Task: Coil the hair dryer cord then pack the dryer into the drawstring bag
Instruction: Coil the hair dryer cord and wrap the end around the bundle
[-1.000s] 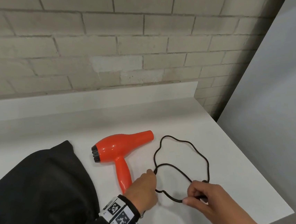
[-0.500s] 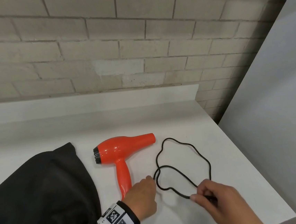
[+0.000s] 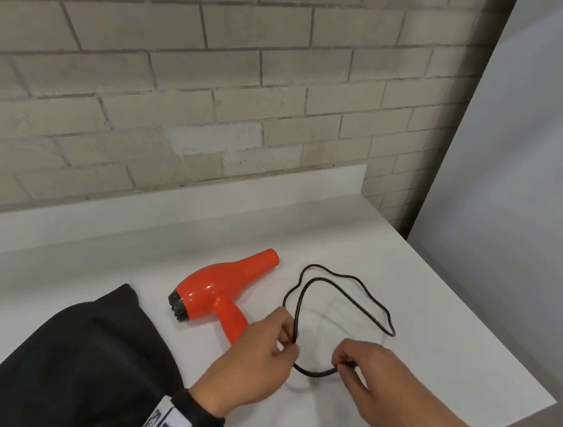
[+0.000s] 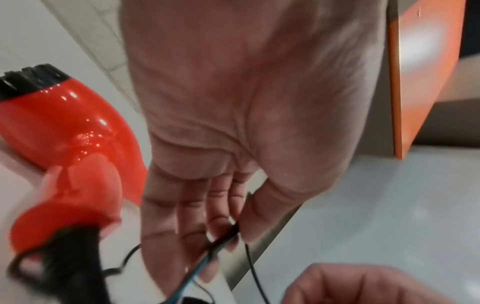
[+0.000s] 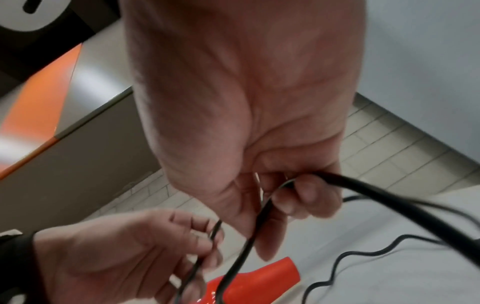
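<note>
An orange hair dryer point(image 3: 221, 286) lies on the white counter point(image 3: 451, 352), nozzle pointing right, handle toward me. Its thin black cord point(image 3: 350, 296) makes two loose loops to the right of the handle. My left hand point(image 3: 287, 338) pinches the cord between thumb and fingertips just right of the handle; the left wrist view shows the cord point(image 4: 223, 240) between them beside the dryer point(image 4: 67, 131). My right hand point(image 3: 344, 362) grips a lower stretch of the cord point(image 5: 262, 209) with curled fingers. The black drawstring bag point(image 3: 65, 378) lies flat at the left.
A raised white ledge point(image 3: 169, 207) and a brick wall point(image 3: 227, 98) close off the back. The counter's right edge point(image 3: 470, 298) drops beside a grey panel point(image 3: 529, 189). Bare counter lies behind the dryer.
My right hand has brought its stretch of cord left toward my left hand, which lifted slightly and now pinches it. The inner loop has drawn tighter and taller. The dryer and bag stay put.
</note>
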